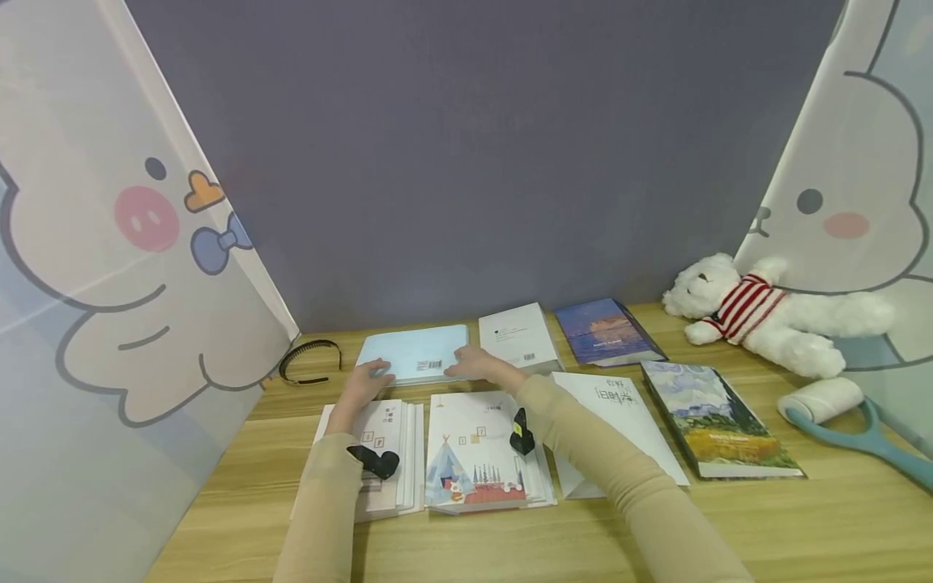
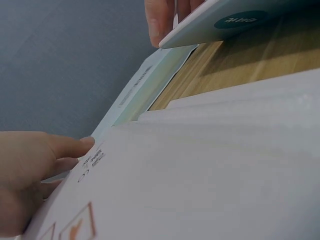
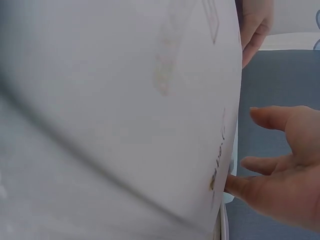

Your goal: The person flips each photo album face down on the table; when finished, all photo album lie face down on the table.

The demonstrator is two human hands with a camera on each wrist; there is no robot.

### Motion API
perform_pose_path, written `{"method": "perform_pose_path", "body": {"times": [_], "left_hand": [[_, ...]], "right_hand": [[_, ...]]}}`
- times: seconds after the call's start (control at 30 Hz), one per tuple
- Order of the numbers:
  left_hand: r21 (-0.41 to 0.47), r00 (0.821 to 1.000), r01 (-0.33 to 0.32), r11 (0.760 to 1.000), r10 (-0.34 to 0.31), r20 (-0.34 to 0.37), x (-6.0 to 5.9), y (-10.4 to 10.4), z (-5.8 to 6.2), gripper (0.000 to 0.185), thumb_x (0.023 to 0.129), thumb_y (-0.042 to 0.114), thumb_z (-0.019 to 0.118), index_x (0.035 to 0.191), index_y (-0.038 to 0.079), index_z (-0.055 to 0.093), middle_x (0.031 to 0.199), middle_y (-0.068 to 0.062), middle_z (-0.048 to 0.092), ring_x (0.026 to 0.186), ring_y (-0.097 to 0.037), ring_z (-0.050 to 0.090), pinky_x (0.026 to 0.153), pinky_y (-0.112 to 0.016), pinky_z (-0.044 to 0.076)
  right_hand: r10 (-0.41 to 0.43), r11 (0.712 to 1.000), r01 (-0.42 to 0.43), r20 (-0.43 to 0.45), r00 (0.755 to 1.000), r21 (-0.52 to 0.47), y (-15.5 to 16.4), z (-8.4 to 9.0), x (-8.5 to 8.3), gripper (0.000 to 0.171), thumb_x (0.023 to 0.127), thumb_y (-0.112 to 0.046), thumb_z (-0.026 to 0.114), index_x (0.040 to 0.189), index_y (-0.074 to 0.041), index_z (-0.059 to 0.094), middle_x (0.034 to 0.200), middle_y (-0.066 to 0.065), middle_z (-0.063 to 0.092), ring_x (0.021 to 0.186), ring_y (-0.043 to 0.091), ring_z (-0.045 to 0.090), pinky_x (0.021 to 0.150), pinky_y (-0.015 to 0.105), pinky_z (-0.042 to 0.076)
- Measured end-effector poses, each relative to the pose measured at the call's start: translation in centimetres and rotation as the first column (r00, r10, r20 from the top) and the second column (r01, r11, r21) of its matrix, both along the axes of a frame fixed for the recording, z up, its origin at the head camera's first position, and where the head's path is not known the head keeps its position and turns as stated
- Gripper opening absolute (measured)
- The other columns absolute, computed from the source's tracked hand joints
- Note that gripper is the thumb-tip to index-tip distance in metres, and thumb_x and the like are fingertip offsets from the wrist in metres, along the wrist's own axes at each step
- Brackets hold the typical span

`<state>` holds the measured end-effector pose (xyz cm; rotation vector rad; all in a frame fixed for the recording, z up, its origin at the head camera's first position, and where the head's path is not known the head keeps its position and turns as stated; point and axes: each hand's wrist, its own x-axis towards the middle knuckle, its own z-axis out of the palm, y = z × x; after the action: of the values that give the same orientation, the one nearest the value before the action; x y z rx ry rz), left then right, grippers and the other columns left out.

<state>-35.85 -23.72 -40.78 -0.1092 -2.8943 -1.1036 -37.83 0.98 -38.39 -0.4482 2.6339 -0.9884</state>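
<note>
left hand | fingers curled on near-left edge of pale blue book lying flat at desk back; right hand | grips its right edge, steadying it from both sides above tent-cover book

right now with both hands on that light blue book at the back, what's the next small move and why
Probably lift the light blue book a little and draw it toward the near stacks. The left hand and right hand are at its two near corners, and in the left wrist view one corner already looks raised off the table.
</note>
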Motion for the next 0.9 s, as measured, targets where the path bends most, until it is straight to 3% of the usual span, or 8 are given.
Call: {"method": "perform_pose_path", "body": {"times": [0.13,0.43,0.77,0.9], "left_hand": [[0.015,1.0,0.016,1.0,-0.016,-0.011,0.0,-0.1,0.1,0.042,0.095,0.019,0.055,0.131,-0.003,0.051,0.145,-0.025,0.035,0.137,-0.042,0.027,0.112,-0.054,0.024],[0.072,0.999,0.045,0.996,-0.043,-0.022,0.7,0.6,0.7,0.046,0.098,0.026,0.05,0.137,0.001,0.045,0.142,-0.025,0.04,0.133,-0.042,0.034,0.108,-0.055,0.032],[0.142,0.988,0.148,0.979,-0.152,0.012,2.6,3.6,3.7,0.055,0.099,0.033,0.046,0.145,0.005,0.032,0.144,-0.023,0.039,0.135,-0.04,0.033,0.109,-0.053,0.032],[0.154,0.983,0.182,0.971,-0.184,-0.005,3.4,5.3,4.7,0.054,0.099,0.034,0.045,0.145,0.007,0.033,0.143,-0.021,0.041,0.133,-0.038,0.036,0.108,-0.051,0.034]], "right_hand": [[-0.023,0.999,0.024,0.018,1.0,-0.035,-0.1,0.2,-0.2,0.066,0.094,-0.034,0.054,0.145,-0.001,0.029,0.149,0.017,0.032,0.137,0.035,0.032,0.111,0.047,0.031],[-0.021,0.998,0.019,-0.035,0.999,-0.057,0.0,1.9,0.5,0.063,0.095,-0.032,0.051,0.145,-0.001,0.029,0.148,0.017,0.035,0.135,0.034,0.036,0.11,0.045,0.035],[-0.037,0.979,0.005,-0.153,0.988,-0.204,2.3,5.0,2.3,0.054,0.096,-0.024,0.051,0.143,-0.003,0.034,0.143,0.017,0.043,0.132,0.031,0.042,0.106,0.041,0.04],[-0.072,0.961,0.006,-0.229,0.971,-0.276,4.4,6.0,3.1,0.049,0.096,-0.019,0.051,0.141,-0.003,0.038,0.139,0.017,0.047,0.129,0.031,0.045,0.104,0.041,0.043]]}}
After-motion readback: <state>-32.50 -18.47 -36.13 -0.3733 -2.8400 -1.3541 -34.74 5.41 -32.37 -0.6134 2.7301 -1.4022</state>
